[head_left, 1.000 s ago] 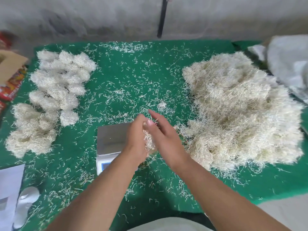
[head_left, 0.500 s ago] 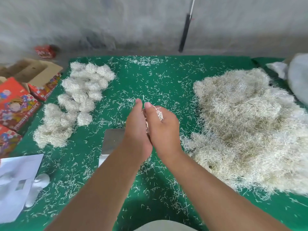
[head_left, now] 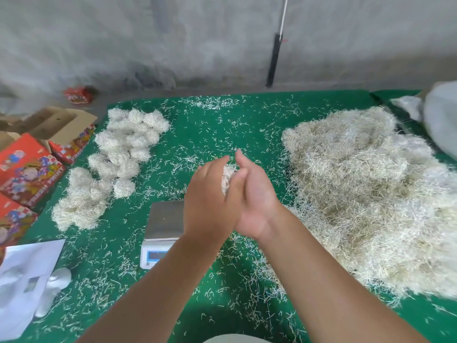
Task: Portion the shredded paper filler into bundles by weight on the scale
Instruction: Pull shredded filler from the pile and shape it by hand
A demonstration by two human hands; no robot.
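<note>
My left hand (head_left: 210,204) and my right hand (head_left: 259,196) are cupped together, palm to palm, above the right part of the scale. Between them they hold a small wad of pale shredded paper (head_left: 228,175), and only its top shows. The scale (head_left: 164,219) has a bare steel pan and a white base with a blue display facing me; my left wrist covers its right side. A large loose pile of shredded paper (head_left: 366,194) lies to the right. Several rounded finished bundles (head_left: 123,149) sit at the left.
A green mat (head_left: 210,125) strewn with loose shreds covers the table. Red printed cartons and an open cardboard box (head_left: 32,169) stand at the left edge. White paper (head_left: 27,273) lies at the near left. A white sack (head_left: 442,117) is at the far right.
Both hands, with the wad between them, rose from beside the scale pan and pressed closer together. The camera view tilted up and shifted left, bringing the cartons into sight.
</note>
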